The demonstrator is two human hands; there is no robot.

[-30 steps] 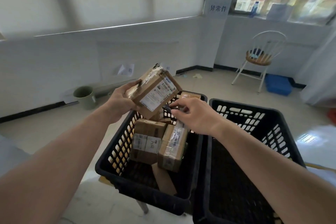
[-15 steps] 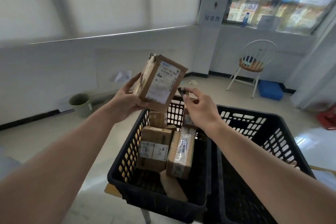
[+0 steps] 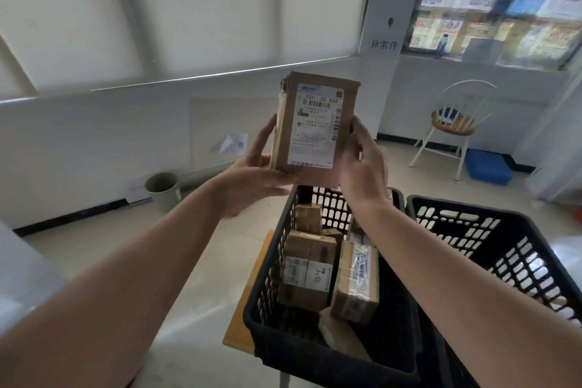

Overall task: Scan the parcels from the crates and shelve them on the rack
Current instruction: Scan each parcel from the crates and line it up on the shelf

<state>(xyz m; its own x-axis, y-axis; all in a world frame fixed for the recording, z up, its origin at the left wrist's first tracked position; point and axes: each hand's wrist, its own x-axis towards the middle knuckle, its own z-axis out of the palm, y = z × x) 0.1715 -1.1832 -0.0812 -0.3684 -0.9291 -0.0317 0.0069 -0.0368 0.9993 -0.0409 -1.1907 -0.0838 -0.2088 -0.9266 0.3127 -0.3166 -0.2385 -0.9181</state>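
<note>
Both hands (image 3: 252, 179) grip upright parcel (image 3: 315, 126) between them.

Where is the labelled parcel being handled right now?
In the head view, the parcel is held upright at centre frame between the left hand and right hand, above the left crate.

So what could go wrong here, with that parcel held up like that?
The parcel is held in the air above the left crate, gripped only at its lower edges by the left hand and right hand; a slip could drop it onto the boxes below. No scanner is plainly visible, so the scan might be skipped.
</note>
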